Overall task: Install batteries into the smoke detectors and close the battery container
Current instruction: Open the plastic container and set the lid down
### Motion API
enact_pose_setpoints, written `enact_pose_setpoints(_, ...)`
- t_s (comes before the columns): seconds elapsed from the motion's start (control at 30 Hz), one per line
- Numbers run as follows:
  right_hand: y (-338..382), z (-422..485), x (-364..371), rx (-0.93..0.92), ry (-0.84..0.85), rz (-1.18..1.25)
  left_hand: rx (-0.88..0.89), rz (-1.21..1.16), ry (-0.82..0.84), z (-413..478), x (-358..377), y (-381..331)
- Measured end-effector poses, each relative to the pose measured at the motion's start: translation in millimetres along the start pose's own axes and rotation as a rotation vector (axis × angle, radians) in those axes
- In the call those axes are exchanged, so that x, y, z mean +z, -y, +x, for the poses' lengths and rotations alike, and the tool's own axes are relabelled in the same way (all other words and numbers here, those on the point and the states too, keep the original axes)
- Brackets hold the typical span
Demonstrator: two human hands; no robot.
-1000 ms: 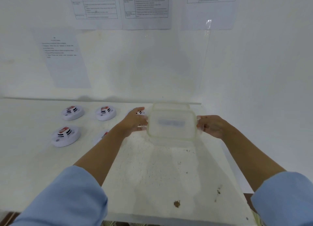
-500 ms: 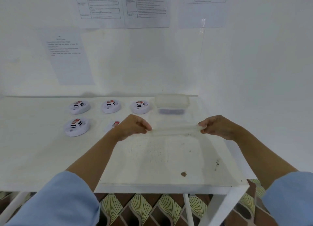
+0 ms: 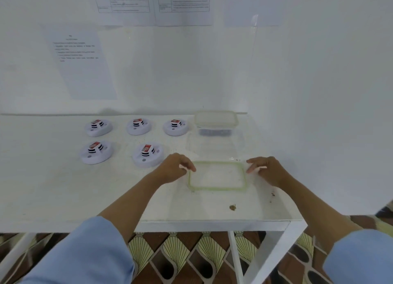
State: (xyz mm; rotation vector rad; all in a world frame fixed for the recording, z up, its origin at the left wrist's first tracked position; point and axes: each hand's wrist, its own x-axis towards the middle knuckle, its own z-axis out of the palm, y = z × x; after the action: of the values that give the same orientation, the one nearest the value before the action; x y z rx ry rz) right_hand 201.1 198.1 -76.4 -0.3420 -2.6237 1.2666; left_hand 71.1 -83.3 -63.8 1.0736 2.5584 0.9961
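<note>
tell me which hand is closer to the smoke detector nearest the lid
Left. The left hand lies just right of that smoke detector, between it and the lid; the right hand is beyond the lid's far edge.

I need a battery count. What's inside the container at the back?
Through the container wall, a dark mass shows at the bottom, likely batteries. It is too blurred to count single ones, and the frosted upper wall hides anything higher up.
</note>
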Motion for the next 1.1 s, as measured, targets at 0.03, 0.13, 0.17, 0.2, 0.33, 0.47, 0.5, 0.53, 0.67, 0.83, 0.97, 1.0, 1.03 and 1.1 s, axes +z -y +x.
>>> enact_pose_setpoints(0.03, 3.5, 6.0, -3.6, 0.005, -0.047, 0.042, -0.024, -0.041, -0.061, 5.1, -2.2, -1.6)
enact_pose_setpoints(0.13, 14.8, 31.1, -15.3, 0.034, -0.124, 0.185, -0.117, -0.215, -0.197, 30.1, -9.8, -5.0)
enact_pose_setpoints(0.17, 18.6, 41.6, -19.2, 0.05, -0.126, 0.22, -0.132, -0.246, -0.228, 40.3, -12.6, -6.3)
enact_pose_setpoints(0.2, 23.0, 51.5, -22.6, 0.063, -0.121, 0.259, -0.143, -0.279, -0.252, 50.6, -15.9, -7.5)
enact_pose_setpoints(0.33, 28.3, 104.0, -35.7, 0.152, -0.044, 0.388, -0.233, -0.439, -0.234, 101.5, -30.5, -5.4)
enact_pose_setpoints(0.47, 20.5, 148.8, -42.8, 0.194, 0.119, 0.476, -0.352, -0.576, -0.2, 141.4, -35.3, 1.8)
enact_pose_setpoints(0.5, 18.4, 157.4, -43.0, 0.193, 0.154, 0.481, -0.355, -0.565, -0.2, 148.0, -34.9, 2.7)
enact_pose_setpoints(0.53, 16.7, 164.8, -43.2, 0.196, 0.181, 0.483, -0.354, -0.563, -0.207, 154.8, -34.0, 4.3)
enact_pose_setpoints(0.67, 12.5, 190.4, -41.3, 0.21, 0.239, 0.475, -0.389, -0.568, -0.191, 174.8, -33.1, 16.0)
enact_pose_setpoints(0.83, 10.6, 213.6, -37.8, 0.227, 0.267, 0.495, -0.386, -0.62, -0.1, 193.3, -33.5, 21.7)
enact_pose_setpoints(0.97, 11.7, 224.0, -35.5, 0.23, 0.294, 0.449, -0.334, -0.576, -0.053, 205.3, -31.4, 20.8)
enact_pose_setpoints(1.0, 12.1, 225.5, -35.8, 0.229, 0.299, 0.444, -0.324, -0.578, -0.036, 207.2, -32.2, 22.7)
enact_pose_setpoints(1.03, 12.9, 226.9, -36.3, 0.232, 0.302, 0.443, -0.313, -0.593, -0.016, 209.5, -33.0, 25.8)
enact_pose_setpoints(1.1, 13.4, 229.5, -37.4, 0.238, 0.311, 0.431, -0.294, -0.628, 0.031, 213.3, -34.3, 32.9)
